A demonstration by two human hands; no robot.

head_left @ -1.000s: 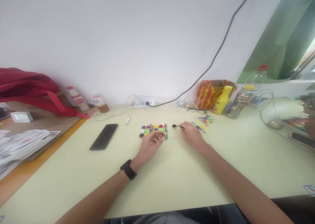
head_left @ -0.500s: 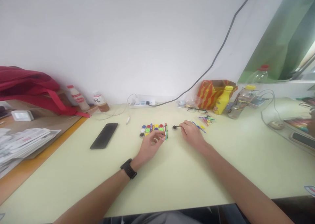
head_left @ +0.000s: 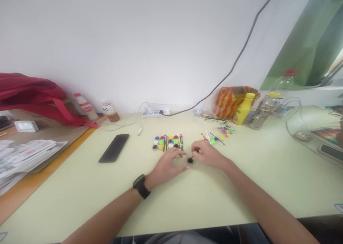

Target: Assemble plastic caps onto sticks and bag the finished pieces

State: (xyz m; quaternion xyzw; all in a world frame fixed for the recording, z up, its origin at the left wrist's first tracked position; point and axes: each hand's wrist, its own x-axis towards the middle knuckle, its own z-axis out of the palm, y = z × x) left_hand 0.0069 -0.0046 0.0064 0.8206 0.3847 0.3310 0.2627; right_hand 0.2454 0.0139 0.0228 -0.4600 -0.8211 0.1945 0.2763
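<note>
A small black disc [head_left: 190, 160] with a pale rim lies on the table between my hands. A thin dark arrow-like piece [head_left: 192, 156] reaches over the disc from the pinched fingers of my right hand [head_left: 206, 153]; whether the two are joined is unclear. My left hand [head_left: 169, 164], with a black watch on its wrist, is open beside the disc, thumb and fingers apart. Behind it are rows of coloured round discs [head_left: 160, 142] and thin coloured arrows [head_left: 165, 142]. Beyond my right hand lie several arrow pieces with round centres [head_left: 213, 139], in red, white, green, blue and yellow.
A black phone [head_left: 114, 148] lies to the left, papers [head_left: 29, 153] farther out. Toward the wall are a power strip [head_left: 155, 111], glasses [head_left: 215, 120], a bag of small coloured pieces [head_left: 226, 130], a striped bag [head_left: 227, 99] and a yellow bottle [head_left: 244, 109].
My right hand has come nearer to me and slightly left with the black disc and dark piece. My left hand has moved right, off the rows of discs, toward my right hand.
</note>
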